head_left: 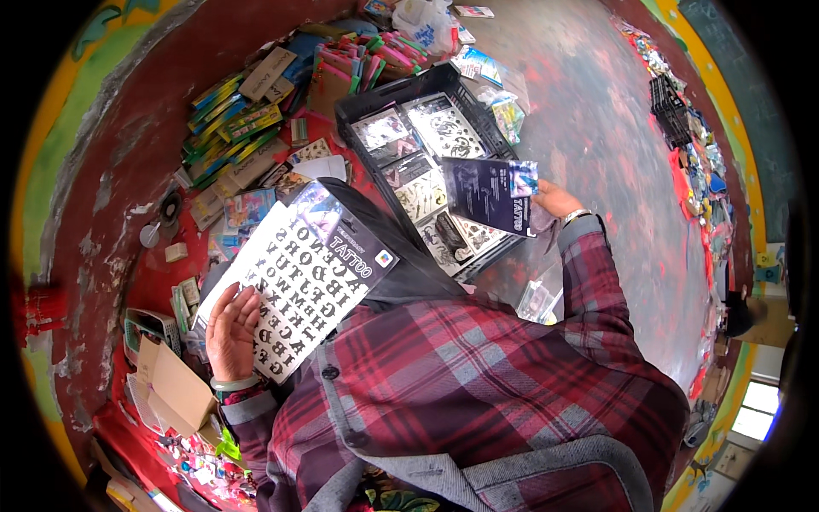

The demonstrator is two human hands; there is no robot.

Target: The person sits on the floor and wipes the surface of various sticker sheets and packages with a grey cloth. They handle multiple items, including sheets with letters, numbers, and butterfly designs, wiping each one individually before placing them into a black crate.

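A temporary tattoo sheet (311,286) with rows of black letters rests across my lap, overlapping another white sheet at its left. My left hand (232,333) is beside its lower left edge, palm turned up and fingers loosely apart, not gripping it. In my right hand (559,201) is a dark tattoo card (486,194) with a small picture at one corner, pinched by its right end. That card hangs over a black plastic crate (382,175) in front of me. Inside the crate lie several tattoo sheets (444,126) with black designs, partly hidden by the card.
Left of the crate are stacked yellow and green boxes (226,119) and a bunch of pink and green pens (363,61). An opened cardboard box (171,388) stands at lower left. A plastic bag (425,24) lies beyond the crate. Another black crate (670,111) sits among goods at far right.
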